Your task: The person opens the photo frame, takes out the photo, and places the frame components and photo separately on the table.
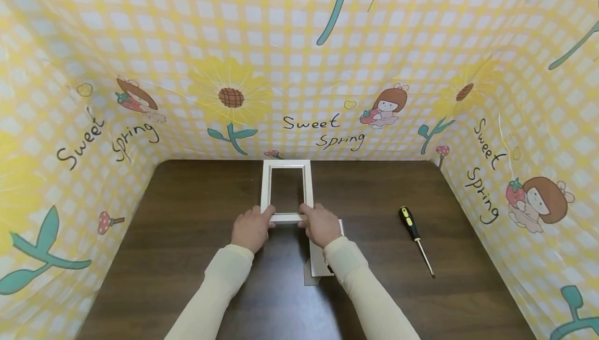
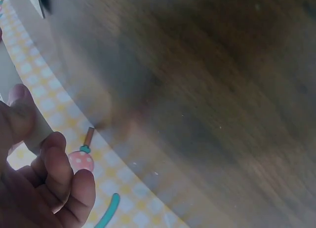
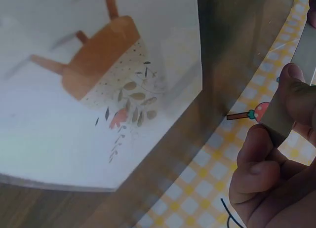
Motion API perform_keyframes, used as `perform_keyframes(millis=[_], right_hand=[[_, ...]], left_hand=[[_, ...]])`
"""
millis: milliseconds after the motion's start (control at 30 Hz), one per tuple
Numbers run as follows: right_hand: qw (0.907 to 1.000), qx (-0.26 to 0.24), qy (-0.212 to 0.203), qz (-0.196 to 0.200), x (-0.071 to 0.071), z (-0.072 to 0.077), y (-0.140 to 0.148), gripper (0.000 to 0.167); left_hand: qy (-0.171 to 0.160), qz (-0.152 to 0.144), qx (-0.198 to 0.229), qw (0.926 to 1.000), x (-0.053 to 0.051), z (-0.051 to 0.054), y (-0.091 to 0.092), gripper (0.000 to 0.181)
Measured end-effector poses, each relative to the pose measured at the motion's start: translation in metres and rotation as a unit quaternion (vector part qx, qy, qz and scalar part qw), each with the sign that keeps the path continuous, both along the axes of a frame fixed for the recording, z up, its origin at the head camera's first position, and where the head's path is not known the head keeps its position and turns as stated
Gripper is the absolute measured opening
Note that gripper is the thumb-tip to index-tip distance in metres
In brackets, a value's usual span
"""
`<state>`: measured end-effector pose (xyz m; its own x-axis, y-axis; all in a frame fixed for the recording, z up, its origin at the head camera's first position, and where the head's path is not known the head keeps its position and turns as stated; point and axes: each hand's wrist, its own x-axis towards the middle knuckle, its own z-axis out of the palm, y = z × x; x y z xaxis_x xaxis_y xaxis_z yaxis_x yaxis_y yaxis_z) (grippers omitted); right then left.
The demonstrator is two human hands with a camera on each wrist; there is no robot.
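Observation:
A white rectangular picture frame (image 1: 265, 186) with an open middle is held at its near corners by both hands. My left hand (image 1: 250, 230) pinches the near left corner, thumb on top. At the near right corner, my right hand (image 1: 323, 225) grips in the same way. The left wrist view shows the left thumb and curled fingers around the frame edge (image 2: 38, 134); the right wrist view shows the right fingers pinching the frame bar (image 3: 279, 122). Under the right wrist lies a white panel (image 1: 320, 264), partly hidden; a printed plant picture (image 3: 128, 97) shows on it in the right wrist view.
A black and yellow screwdriver (image 1: 409, 224) lies at the right on the dark wooden table (image 1: 187, 257), its tip toward the near side. A small greyish flap (image 1: 311, 278) sticks out beneath the panel. Yellow checked cloth (image 1: 299, 80) walls the back and sides.

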<state>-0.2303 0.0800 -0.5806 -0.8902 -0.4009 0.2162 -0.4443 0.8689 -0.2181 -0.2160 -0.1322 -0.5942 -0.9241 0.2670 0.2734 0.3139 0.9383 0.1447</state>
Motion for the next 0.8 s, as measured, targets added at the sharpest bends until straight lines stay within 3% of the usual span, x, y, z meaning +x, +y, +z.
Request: perform_keyframes(millis=[400, 600, 800], right_hand=[[0.9983, -0.004, -0.058, -0.011, -0.019, -0.015, -0.010, 0.023], [0.9954, -0.015, -0.094, 0.010, -0.025, -0.016, -0.007, 0.025], [0.9878, 0.003, -0.153, 0.031, -0.034, -0.017, -0.001, 0.035]], left_hand=[[-0.065, 0.018, -0.014, 0.9976, -0.017, -0.012, -0.007, 0.025], [-0.077, 0.021, -0.009, 0.9968, -0.022, -0.022, -0.011, 0.024], [-0.094, 0.020, -0.001, 0.9953, -0.023, -0.021, -0.011, 0.024]])
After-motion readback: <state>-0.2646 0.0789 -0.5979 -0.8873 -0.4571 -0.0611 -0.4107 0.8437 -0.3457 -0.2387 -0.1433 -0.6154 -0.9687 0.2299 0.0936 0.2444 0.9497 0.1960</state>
